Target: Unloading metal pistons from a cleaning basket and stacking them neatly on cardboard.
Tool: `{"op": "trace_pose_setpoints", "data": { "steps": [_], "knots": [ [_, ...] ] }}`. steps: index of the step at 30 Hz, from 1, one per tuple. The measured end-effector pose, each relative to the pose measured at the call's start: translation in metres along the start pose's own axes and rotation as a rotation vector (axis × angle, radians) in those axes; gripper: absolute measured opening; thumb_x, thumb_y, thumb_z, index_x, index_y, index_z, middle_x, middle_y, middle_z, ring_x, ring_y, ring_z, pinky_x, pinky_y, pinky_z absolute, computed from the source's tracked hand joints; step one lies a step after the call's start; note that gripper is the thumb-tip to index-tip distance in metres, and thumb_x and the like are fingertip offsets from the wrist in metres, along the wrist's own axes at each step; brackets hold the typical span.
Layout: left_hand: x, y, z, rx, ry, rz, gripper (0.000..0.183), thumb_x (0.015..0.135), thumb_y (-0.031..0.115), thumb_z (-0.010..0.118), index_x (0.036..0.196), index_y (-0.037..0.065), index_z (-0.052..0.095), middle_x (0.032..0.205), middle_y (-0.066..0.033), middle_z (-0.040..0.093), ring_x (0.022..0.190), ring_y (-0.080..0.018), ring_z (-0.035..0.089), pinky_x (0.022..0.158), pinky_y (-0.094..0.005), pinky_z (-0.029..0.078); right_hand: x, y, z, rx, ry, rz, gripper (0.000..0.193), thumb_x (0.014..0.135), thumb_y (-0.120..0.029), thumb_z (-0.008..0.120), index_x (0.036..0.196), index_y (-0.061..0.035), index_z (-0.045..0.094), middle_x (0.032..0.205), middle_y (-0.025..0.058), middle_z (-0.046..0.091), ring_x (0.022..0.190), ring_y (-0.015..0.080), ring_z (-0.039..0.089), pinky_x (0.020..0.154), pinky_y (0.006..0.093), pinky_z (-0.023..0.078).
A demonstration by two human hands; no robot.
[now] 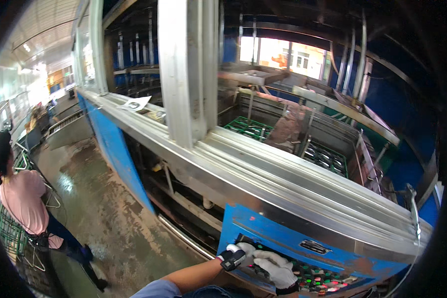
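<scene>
Both my hands wear white gloves and meet at a blue panel (283, 231) in the lower right. My left hand (243, 251) is at the upper left edge of the panel's dark cut-out, its fingers curled; whatever may lie in them is hidden. A black watch-like device (232, 260) sits on that wrist. Close beside it, my right hand (275, 268) reaches over the cut-out with fingers stretched toward the left hand. Right of the hands, rows of small buttons (318, 278) fill the cut-out, several lit red or green. Whether a fingertip presses one cannot be seen.
A metal ledge (303, 169) and upright frame post (184, 74) stand before me. Beyond are a steel tank (293, 99) and green racks (248, 128). A hose (413, 208) hangs at right. At left, a person in pink (27, 198) stands on the wet floor (114, 218).
</scene>
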State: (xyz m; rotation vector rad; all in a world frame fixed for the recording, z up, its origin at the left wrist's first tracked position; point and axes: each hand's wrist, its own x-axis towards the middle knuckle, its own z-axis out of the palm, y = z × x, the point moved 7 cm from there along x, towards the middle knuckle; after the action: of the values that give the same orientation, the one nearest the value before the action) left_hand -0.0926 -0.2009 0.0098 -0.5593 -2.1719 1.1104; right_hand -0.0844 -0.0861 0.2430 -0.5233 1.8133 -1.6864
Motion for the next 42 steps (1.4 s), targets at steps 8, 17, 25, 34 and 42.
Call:
{"op": "trace_pose_setpoints", "data": {
  "steps": [8, 17, 25, 34, 42],
  "knots": [
    [0.001, -0.011, 0.042, -1.866, -0.308, -0.518, 0.01, 0.083, 0.011, 0.054, 0.077, 0.004, 0.059, 0.064, -0.0038, 0.056, 0.047, -0.0186, 0.048, 0.044, -0.0352, 0.04, 0.005, 0.009, -0.009, -0.06, 0.012, 0.037, 0.028, 0.088, -0.017, 0.073, 0.111, -0.0005, 0.071, 0.109, 0.0073, 0.07, 0.101, 0.0132, 0.063, 0.091, 0.027, 0.05],
    [0.031, -0.088, -0.029, -1.124, -0.674, -0.397, 0.018, 0.087, 0.024, 0.061, 0.099, 0.011, 0.067, 0.077, -0.0098, 0.066, 0.067, -0.0287, 0.065, 0.057, -0.0401, 0.05, 0.012, 0.026, -0.011, -0.038, -0.012, -0.034, 0.029, 0.089, -0.017, 0.074, 0.114, -0.0027, 0.07, 0.112, 0.0061, 0.069, 0.103, 0.0122, 0.063, 0.091, 0.0259, 0.05],
    [0.045, -0.142, -0.074, -1.388, -0.915, -0.502, 0.027, 0.084, 0.037, 0.063, 0.104, 0.018, 0.068, 0.087, -0.0114, 0.072, 0.084, -0.0305, 0.071, 0.065, -0.0468, 0.053, 0.014, 0.029, -0.008, -0.057, 0.015, -0.043, 0.028, 0.088, -0.019, 0.075, 0.112, -0.0054, 0.071, 0.113, 0.0039, 0.067, 0.102, 0.0117, 0.061, 0.091, 0.0257, 0.049],
    [0.036, -0.11, -0.044, -1.178, -0.779, -0.464, 0.021, 0.085, 0.033, 0.061, 0.094, 0.015, 0.068, 0.077, -0.008, 0.07, 0.071, -0.0302, 0.07, 0.06, -0.0437, 0.053, 0.019, 0.028, -0.005, -0.105, 0.044, -0.059, 0.03, 0.087, -0.024, 0.076, 0.111, -0.0075, 0.071, 0.11, 0.0031, 0.067, 0.099, 0.0105, 0.06, 0.088, 0.0254, 0.049],
    [0.03, -0.097, -0.04, -1.241, -0.545, -0.357, 0.019, 0.089, 0.026, 0.055, 0.094, 0.013, 0.069, 0.081, -0.0115, 0.07, 0.066, -0.0312, 0.068, 0.051, -0.044, 0.05, 0.021, 0.023, 0.002, -0.188, 0.08, 0.051, 0.033, 0.09, -0.03, 0.072, 0.113, -0.0066, 0.069, 0.107, 0.0044, 0.067, 0.095, 0.0112, 0.06, 0.085, 0.0258, 0.048]
  ]
}}
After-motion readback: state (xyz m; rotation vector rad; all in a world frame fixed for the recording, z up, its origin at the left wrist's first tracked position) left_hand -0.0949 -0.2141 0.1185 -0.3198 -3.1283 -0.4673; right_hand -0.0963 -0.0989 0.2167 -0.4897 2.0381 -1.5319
